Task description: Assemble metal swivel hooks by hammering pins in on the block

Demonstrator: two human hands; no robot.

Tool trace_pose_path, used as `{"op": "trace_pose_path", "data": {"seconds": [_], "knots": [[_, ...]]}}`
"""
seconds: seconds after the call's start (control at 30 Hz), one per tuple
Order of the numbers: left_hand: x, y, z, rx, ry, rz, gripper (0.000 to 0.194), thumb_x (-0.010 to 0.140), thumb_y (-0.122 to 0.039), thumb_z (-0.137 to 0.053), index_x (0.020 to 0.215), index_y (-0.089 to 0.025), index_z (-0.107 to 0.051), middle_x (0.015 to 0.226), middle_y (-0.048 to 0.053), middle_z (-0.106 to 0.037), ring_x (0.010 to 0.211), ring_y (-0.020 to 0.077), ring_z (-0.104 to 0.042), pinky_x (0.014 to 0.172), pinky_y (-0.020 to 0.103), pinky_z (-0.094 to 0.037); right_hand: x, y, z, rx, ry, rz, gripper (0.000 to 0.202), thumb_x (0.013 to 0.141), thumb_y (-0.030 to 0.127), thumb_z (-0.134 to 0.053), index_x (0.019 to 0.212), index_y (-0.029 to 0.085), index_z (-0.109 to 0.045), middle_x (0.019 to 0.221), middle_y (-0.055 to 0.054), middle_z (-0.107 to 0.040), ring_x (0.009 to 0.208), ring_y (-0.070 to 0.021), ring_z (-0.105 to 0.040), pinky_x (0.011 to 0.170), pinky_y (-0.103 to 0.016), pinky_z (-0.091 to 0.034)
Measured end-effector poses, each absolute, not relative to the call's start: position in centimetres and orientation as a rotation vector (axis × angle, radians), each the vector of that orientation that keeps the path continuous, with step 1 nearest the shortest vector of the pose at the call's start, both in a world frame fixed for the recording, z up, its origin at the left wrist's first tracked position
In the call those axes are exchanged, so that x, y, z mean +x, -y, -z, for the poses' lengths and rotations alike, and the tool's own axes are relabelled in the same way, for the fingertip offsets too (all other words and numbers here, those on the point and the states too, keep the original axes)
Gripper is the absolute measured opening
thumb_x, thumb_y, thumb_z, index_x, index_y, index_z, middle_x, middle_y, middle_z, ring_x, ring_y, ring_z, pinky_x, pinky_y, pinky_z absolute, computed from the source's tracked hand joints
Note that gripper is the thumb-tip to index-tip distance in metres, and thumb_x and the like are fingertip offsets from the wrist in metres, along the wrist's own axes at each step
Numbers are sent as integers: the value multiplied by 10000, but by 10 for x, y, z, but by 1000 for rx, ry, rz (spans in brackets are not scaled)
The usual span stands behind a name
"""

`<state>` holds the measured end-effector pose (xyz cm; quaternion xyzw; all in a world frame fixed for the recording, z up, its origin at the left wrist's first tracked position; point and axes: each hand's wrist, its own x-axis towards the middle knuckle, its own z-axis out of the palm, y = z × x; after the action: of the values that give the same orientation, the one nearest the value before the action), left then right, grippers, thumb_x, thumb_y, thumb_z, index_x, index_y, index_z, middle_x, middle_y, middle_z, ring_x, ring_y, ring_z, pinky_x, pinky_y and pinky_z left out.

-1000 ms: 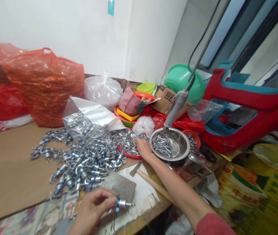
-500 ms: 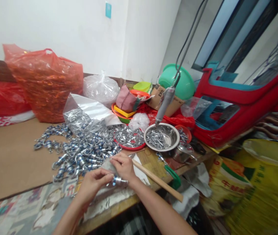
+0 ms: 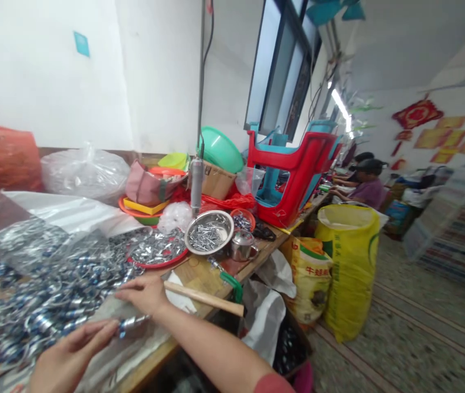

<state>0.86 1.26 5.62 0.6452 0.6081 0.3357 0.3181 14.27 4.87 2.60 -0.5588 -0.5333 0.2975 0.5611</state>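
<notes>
My left hand (image 3: 79,349) pinches a blue-and-silver metal fitting (image 3: 132,323), shaped like an expansion bolt, between thumb and fingertips. Its bare end points right, beneath my right wrist. With fingers stretched to the left, my right hand (image 3: 146,295) is over a grey cloth-like surface (image 3: 126,349); nothing shows in it, though its thumb is hidden. A wooden handle (image 3: 206,297) extends to the right from beside that hand, its other end out of sight. A large heap of similar blue-and-silver fittings (image 3: 40,322) spreads over the left of the bench.
A red plate (image 3: 162,264) holds small metal strips. Beside it a steel bowl (image 3: 229,234) contains metal pins, under a hanging grey power screwdriver (image 3: 196,183). A green clamp (image 3: 232,284) grips the bench edge. Yellow sacks (image 3: 349,273) stand right; co-workers (image 3: 367,183) sit beyond.
The view has swung right, bringing the room and co-workers into sight. My right hand's fingers have straightened out. My left hand still holds the fitting.
</notes>
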Motion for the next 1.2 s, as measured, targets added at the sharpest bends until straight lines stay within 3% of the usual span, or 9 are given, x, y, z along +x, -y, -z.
{"op": "trace_pose_path", "data": {"seconds": [0.07,0.17,0.33,0.5,0.8,0.9,1.0,1.2], "knots": [[7,-2,-58,1621,-1598,-865,329,498,-524,-623,657,-250,-710,802,27,-720,853,300,-621,844,410,-434,152,-37,-35,-1302,1241,-737,188,672,279,-636,822,188,-702,723,-3,-693,661,-141,-620,588,-198,-466],[5,15,-57,1602,-1503,-1050,311,552,-492,-617,660,-214,-708,922,61,-667,871,280,-606,784,352,-469,166,-13,-45,-1242,1310,-752,140,663,206,-634,781,192,-709,734,-4,-686,703,-139,-615,651,-209,-462],[10,29,-54,1672,-1352,-1227,139,539,-329,-684,627,-227,-715,761,36,-682,744,226,-629,690,277,-496,172,23,-48,-1181,1491,-786,155,657,118,-616,720,224,-711,662,10,-663,655,-134,-602,634,-221,-459],[12,27,-48,1544,-1377,-1284,277,563,-264,-690,834,-206,-698,709,18,-702,617,185,-639,634,271,-512,162,32,-54,-1095,1608,-721,147,699,103,-590,722,194,-702,658,-14,-652,646,-132,-600,618,-217,-461],[11,11,-58,1718,-1295,-1200,155,606,-232,-657,743,-239,-729,719,40,-690,701,193,-623,669,261,-481,161,21,-58,-1025,1668,-711,174,776,111,-509,747,187,-663,685,-23,-622,659,-126,-585,605,-214,-469],[11,8,-65,1613,-1260,-1095,91,622,-239,-639,639,-240,-728,737,41,-658,713,187,-609,637,249,-480,165,22,-56,-1009,1722,-645,165,777,126,-512,869,199,-627,793,-42,-621,753,-146,-585,672,-242,-480],[8,6,-70,1369,-1257,-1075,81,596,-261,-657,590,-211,-720,747,49,-638,714,193,-606,597,248,-487,170,25,-49,-943,1795,-471,282,731,103,-567,991,214,-562,885,-55,-607,835,-164,-574,733,-269,-482],[3,2,-69,1361,-1281,-1081,79,546,-265,-691,603,-224,-728,767,59,-672,760,219,-615,719,308,-485,178,21,-42,-799,1999,-125,436,759,18,-478,1116,265,-519,950,-62,-624,845,-158,-589,682,-265,-493]]}}
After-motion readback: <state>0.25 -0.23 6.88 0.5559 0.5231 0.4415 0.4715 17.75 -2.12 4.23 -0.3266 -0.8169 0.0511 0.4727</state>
